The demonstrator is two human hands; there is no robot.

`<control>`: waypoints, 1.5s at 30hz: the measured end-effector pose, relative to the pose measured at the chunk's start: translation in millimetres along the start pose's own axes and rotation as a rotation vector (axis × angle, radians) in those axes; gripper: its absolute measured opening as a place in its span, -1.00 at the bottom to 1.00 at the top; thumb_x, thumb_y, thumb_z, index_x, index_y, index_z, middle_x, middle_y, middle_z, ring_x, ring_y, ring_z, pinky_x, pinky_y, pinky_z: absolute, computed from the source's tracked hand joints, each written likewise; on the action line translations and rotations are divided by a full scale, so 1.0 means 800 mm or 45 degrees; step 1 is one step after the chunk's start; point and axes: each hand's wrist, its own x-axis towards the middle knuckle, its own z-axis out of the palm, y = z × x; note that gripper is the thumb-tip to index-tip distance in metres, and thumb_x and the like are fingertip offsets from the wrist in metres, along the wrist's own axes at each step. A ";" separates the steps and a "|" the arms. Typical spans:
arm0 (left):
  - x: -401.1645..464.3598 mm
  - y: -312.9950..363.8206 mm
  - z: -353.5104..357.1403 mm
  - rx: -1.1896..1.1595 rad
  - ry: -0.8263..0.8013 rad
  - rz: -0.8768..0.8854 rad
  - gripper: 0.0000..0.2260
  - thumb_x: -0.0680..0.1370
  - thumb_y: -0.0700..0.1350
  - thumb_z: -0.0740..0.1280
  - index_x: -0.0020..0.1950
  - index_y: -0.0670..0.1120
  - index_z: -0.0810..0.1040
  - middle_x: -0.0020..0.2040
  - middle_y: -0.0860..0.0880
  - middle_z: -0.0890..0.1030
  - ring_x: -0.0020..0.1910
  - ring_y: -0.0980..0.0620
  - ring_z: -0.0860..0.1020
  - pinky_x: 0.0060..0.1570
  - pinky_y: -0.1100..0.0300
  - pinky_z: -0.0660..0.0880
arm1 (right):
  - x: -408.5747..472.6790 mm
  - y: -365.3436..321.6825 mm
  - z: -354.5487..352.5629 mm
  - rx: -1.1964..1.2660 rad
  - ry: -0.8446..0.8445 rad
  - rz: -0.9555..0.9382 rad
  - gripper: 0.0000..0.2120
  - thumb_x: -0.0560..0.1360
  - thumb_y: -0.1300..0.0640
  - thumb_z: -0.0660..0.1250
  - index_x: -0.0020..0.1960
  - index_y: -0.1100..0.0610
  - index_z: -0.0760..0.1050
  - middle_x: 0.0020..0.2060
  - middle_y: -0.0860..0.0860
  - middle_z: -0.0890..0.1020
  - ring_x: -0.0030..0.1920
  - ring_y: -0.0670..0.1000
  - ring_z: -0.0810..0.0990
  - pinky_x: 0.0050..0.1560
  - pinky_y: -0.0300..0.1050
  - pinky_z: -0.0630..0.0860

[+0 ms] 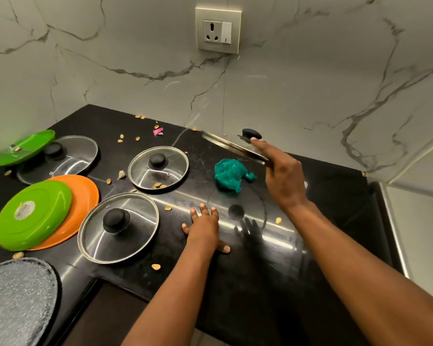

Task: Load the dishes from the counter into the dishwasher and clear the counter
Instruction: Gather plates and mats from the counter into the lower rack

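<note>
I see the black desk point(235, 283) running into a corner of marble-patterned wall point(298, 83), with a socket plate point(218, 29) on that wall. On my far left a grey speckled pan point(15, 300) sits at the desk's near edge. Beyond it a green plate point(33, 214) lies upside down, overlapping an orange plate point(81, 208). A second green plate point(24, 147) leans on the largest glass lid point(68, 158) at the back. Two more glass lids rest flat: the near lid point(118, 227) beside the orange plate, the middle lid point(158, 167) behind it. My right grip point(283, 176) pinches the rim of a lifted lid point(235, 144), held tilted above the desk, knob up. My left grip point(205, 227) is spread flat, pressing the desk. A teal scrubber point(230, 174) lies between the middle lid and my right grip. Seed husks point(158, 185) and a pink wrapper point(158, 131) are scattered about.
</note>
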 end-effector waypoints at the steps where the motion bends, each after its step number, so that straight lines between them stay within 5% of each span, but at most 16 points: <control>1: -0.001 -0.001 0.001 -0.013 0.015 0.003 0.07 0.36 0.10 0.54 0.59 -0.07 -0.15 0.58 -0.15 -0.23 0.53 -0.27 -0.22 0.38 -0.38 0.04 | -0.004 0.000 -0.006 0.020 0.031 0.056 -0.50 0.49 0.45 0.24 0.37 0.12 0.47 0.21 0.10 0.61 0.17 0.03 0.60 0.27 -0.06 0.50; 5: -0.011 -0.001 0.010 -0.004 0.109 -0.010 0.00 0.37 0.11 0.54 0.58 -0.11 -0.04 0.59 -0.16 -0.13 0.55 -0.26 -0.15 0.38 -0.36 0.06 | -0.020 -0.011 -0.043 0.104 0.196 0.360 -0.64 0.54 0.35 0.30 0.30 0.11 0.52 -0.11 0.04 0.67 -0.27 -0.23 0.53 -0.15 -0.45 0.50; 7: -0.022 0.006 0.017 0.144 0.228 -0.026 -0.06 0.40 0.14 0.50 0.55 -0.17 0.02 0.58 -0.19 0.00 0.54 -0.28 -0.04 0.38 -0.32 0.12 | -0.033 -0.013 -0.063 0.139 0.266 0.461 -0.74 0.58 0.23 0.30 0.26 0.15 0.53 -0.17 0.01 0.66 -0.31 -0.21 0.53 -0.26 -0.54 0.40; 9: -0.036 0.017 0.028 0.330 0.417 0.007 -0.13 0.43 0.12 0.47 0.54 -0.18 0.06 0.55 -0.19 0.10 0.52 -0.29 0.05 0.39 -0.27 0.14 | -0.054 -0.012 -0.081 0.174 0.295 0.548 -0.77 0.58 0.16 0.31 0.23 0.13 0.54 -0.15 0.04 0.68 -0.23 -0.12 0.60 -0.19 -0.44 0.50; 11: -0.043 0.026 0.040 0.378 0.576 0.062 -0.26 0.51 -0.01 0.40 0.54 -0.17 0.06 0.54 -0.20 0.14 0.52 -0.30 0.08 0.41 -0.26 0.13 | -0.075 -0.009 -0.094 0.269 0.299 0.619 -0.80 0.58 0.12 0.32 0.20 0.07 0.54 -0.15 0.02 0.69 -0.17 -0.03 0.66 -0.10 -0.05 0.64; 13: -0.053 0.032 0.057 0.339 0.650 0.129 -0.41 0.58 -0.16 0.29 0.54 -0.15 0.09 0.54 -0.18 0.17 0.51 -0.29 0.10 0.42 -0.24 0.13 | -0.098 -0.011 -0.108 0.350 0.299 0.651 -0.84 0.58 0.11 0.32 0.15 -0.06 0.52 -0.15 -0.02 0.68 -0.13 -0.02 0.68 -0.09 0.13 0.64; 18: -0.098 0.037 0.117 0.203 0.757 0.319 -0.62 0.59 -0.20 0.17 0.41 -0.05 0.32 0.38 -0.10 0.36 0.36 -0.19 0.26 0.34 -0.12 0.24 | -0.172 -0.034 -0.155 0.337 0.355 0.697 -0.82 0.57 0.03 0.31 0.13 -0.20 0.49 -0.13 -0.02 0.67 -0.12 0.01 0.68 -0.10 0.15 0.63; 24: -0.172 0.044 0.189 0.106 0.932 0.470 -0.70 0.53 -0.24 0.29 0.26 -0.13 0.51 0.29 -0.17 0.49 0.26 -0.24 0.43 0.22 -0.16 0.41 | -0.268 -0.092 -0.209 0.267 0.419 0.765 -0.84 0.57 0.04 0.34 0.16 -0.06 0.53 -0.14 -0.12 0.67 -0.11 -0.05 0.68 -0.09 0.17 0.62; 28: -0.247 0.030 0.233 0.136 1.055 0.624 -0.66 0.45 -0.26 0.39 0.22 -0.12 0.53 0.19 -0.12 0.55 0.18 -0.18 0.51 0.24 -0.18 0.42 | -0.344 -0.166 -0.247 0.146 0.464 0.715 -0.80 0.59 0.07 0.31 0.20 0.04 0.53 -0.20 -0.01 0.68 -0.20 -0.01 0.66 -0.15 0.10 0.61; 33: -0.357 -0.014 0.308 0.193 1.069 0.745 -0.61 0.36 -0.31 0.44 0.18 -0.14 0.58 0.14 -0.13 0.58 0.11 -0.18 0.54 0.26 -0.18 0.40 | -0.466 -0.261 -0.285 0.042 0.416 0.735 -0.79 0.61 0.01 0.25 0.24 -0.06 0.46 -0.20 0.06 0.68 -0.20 0.09 0.66 -0.16 0.17 0.60; 37: -0.427 -0.042 0.367 0.315 0.969 0.981 -0.62 0.37 -0.32 0.44 0.16 -0.11 0.60 0.14 -0.13 0.57 0.12 -0.16 0.53 0.26 -0.10 0.44 | -0.575 -0.327 -0.316 -0.112 0.289 0.747 -0.72 0.57 0.14 0.28 0.26 -0.06 0.43 -0.33 -0.08 0.56 -0.39 -0.04 0.54 -0.38 -0.01 0.54; 40: -0.462 -0.039 0.416 0.301 0.822 0.967 -0.68 0.41 -0.30 0.42 0.15 -0.11 0.61 0.12 -0.11 0.58 0.12 -0.14 0.54 0.23 -0.03 0.45 | -0.659 -0.359 -0.334 -0.213 0.251 0.844 -0.63 0.51 0.30 0.35 0.26 0.02 0.48 -0.37 -0.08 0.54 -0.43 -0.09 0.50 -0.38 -0.26 0.39; 45: -0.502 -0.014 0.511 0.253 0.491 0.844 -0.71 0.48 -0.28 0.28 0.19 -0.14 0.57 0.16 -0.12 0.57 0.14 -0.15 0.52 0.14 0.00 0.48 | -0.793 -0.383 -0.355 -0.261 0.069 1.231 -0.69 0.57 0.20 0.30 0.30 0.05 0.45 -0.39 -0.03 0.53 -0.42 -0.03 0.51 -0.43 -0.14 0.41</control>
